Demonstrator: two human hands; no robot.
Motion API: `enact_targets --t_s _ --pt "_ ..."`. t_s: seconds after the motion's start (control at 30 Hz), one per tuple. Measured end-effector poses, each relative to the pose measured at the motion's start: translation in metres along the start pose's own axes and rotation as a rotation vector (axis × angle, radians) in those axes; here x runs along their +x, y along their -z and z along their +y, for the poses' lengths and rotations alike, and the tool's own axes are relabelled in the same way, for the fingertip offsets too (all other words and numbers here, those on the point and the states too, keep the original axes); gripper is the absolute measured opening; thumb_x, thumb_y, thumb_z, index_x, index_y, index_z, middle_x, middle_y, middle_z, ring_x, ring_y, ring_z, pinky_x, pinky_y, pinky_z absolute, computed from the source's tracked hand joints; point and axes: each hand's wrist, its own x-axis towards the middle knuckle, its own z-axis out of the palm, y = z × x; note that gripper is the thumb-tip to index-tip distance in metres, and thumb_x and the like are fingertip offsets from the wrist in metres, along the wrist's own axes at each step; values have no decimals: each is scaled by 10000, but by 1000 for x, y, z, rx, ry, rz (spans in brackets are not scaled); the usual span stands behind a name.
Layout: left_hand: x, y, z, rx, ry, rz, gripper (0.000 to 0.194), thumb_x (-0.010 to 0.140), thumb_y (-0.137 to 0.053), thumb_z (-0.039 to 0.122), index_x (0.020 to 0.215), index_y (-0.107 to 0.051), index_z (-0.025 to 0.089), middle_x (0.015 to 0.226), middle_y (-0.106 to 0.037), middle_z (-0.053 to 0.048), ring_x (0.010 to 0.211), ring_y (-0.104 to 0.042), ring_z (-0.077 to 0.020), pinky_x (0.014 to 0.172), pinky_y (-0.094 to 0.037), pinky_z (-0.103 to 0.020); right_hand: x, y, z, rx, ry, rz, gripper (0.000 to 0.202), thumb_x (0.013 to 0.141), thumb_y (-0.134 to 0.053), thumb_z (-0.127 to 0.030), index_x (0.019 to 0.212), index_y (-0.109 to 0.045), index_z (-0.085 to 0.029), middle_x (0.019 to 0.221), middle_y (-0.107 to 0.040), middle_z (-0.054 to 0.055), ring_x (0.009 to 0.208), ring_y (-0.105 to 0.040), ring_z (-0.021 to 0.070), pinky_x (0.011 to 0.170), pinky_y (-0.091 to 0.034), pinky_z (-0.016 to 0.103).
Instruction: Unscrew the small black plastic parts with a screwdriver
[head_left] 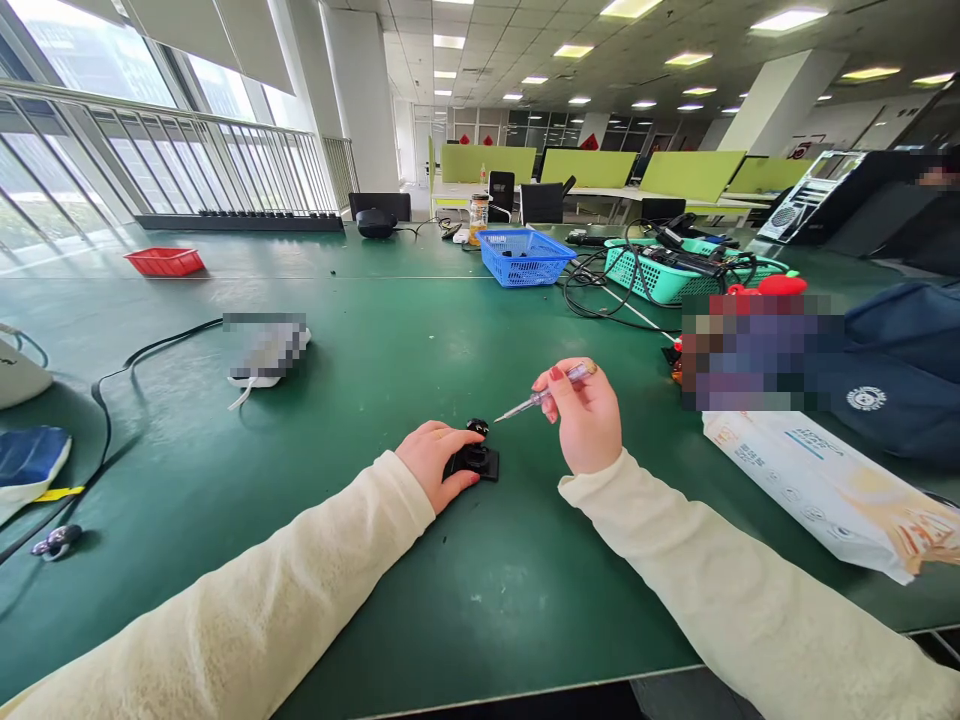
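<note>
A small black device [478, 461] with a flat square base and a rounded part at its far end lies on the green table. Around its left side my left hand [437, 462] is closed, thumb at the near edge and fingers at the far part. My right hand [585, 418] grips a screwdriver [536, 398] with a clear handle, held like a pen. The metal tip points left and down, just right of the rounded part, and appears apart from it. Part of the device is hidden under my left fingers.
A blue basket [525, 270] and a teal basket [660, 283] with black cables stand farther back. At right lie a white wipes pack [817, 490] and a dark blue bag [900, 370]. A red tray [165, 262] sits far left; a black cable [105, 400] crosses the left side.
</note>
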Motion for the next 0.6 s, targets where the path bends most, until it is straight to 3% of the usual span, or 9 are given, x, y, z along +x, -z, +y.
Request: enact_targets --t_s 0.37,0.6 --pt "0 5 4 1 25 -33 426 807 -713 283 1226 -665 223 1115 -751 -77 1121 -617 -296 1025 -518 -455 -7 -6 3 11 -98 -143 447 810 -723 -573 971 -461 -249 668 -623 -56 449 -460 75 410 -380 209" --pt "0 4 3 3 -4 -13 408 821 -703 299 1220 -660 224 1096 -750 -77 1101 -623 -285 1023 -516 -453 -11 -7 3 -93 4 -247 432 886 -646 -553 1134 -475 -244 715 -610 -51 516 -506 96 498 -453 244"
